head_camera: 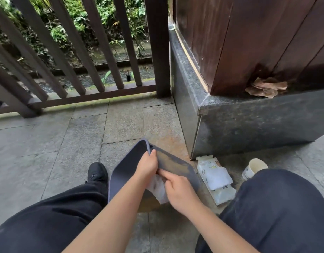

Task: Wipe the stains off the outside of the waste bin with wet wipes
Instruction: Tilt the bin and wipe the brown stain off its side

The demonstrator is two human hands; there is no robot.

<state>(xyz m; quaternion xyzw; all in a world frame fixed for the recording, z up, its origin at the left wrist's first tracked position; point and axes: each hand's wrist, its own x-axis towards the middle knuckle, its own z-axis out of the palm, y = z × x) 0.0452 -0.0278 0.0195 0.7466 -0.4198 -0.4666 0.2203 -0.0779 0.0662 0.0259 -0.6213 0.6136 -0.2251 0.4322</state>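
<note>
Grey plastic waste bin [128, 167] lay tipped on the stone paving between your knees, so its stained outer wall [173, 162] faced up. Your left hand [147, 166] gripped the rim to steady it, thumb over the edge. Your right hand [177, 189] pinched a crumpled white wet wipe [158, 189] against that wall. You kept the wipes packet [216, 181] just beside.

Outdoor veranda or walkway of a building: grey stone paving slabs [48, 139], dark wooden railing [95, 52] with green plants [75, 19] beyond, wood-plank wall [248, 33] on a granite plinth [258, 121].
</note>
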